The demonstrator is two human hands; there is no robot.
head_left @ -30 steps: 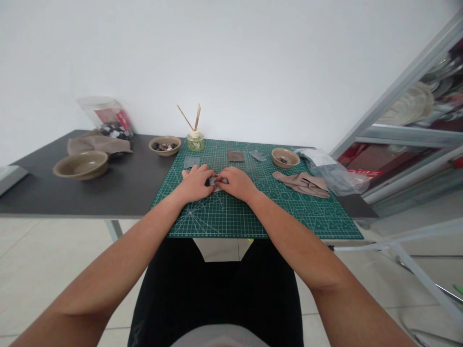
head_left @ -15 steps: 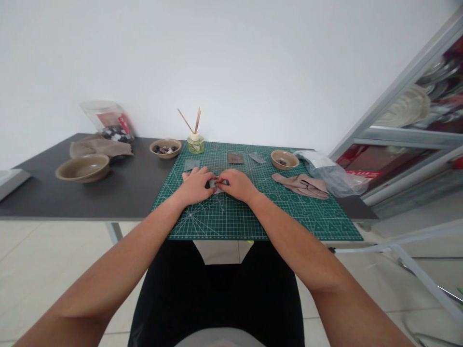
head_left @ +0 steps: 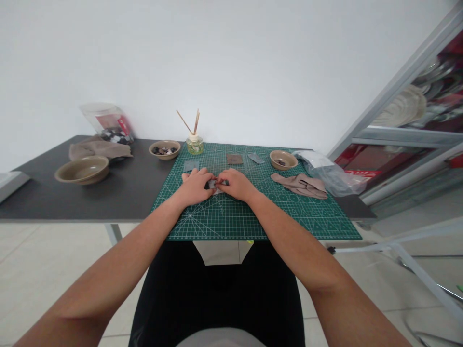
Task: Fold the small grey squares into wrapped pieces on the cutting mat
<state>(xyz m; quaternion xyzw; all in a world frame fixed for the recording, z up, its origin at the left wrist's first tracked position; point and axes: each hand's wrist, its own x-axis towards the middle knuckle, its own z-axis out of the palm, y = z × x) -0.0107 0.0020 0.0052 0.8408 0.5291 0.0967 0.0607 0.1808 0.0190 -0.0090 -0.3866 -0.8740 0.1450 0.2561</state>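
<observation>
Both hands meet over the green cutting mat (head_left: pixel 249 219). My left hand (head_left: pixel 197 187) is closed, its fingertips at a small translucent plastic bag (head_left: pixel 218 191). My right hand (head_left: pixel 235 184) pinches the bag's other side, thumb and forefinger together near its top. The fingers cover most of the bag, so its contents cannot be made out. Just beyond my left hand lies a flat grey translucent packet (head_left: pixel 191 166). Farther back are a brown square piece (head_left: pixel 234 159) and another clear packet (head_left: pixel 256 158).
A bowl of stones (head_left: pixel 165 150) and a reed diffuser (head_left: pixel 195 143) stand behind the left hand. Another bowl (head_left: pixel 283 160), a brown cloth (head_left: pixel 302 185) and a plastic bag (head_left: pixel 329 171) lie right. Farther left are a large bowl (head_left: pixel 82 170), cloth (head_left: pixel 99 147) and clear container (head_left: pixel 108 123).
The hands stay at the same place on the mat, with only slight finger movement at the small bag. The view has shifted very slightly.
</observation>
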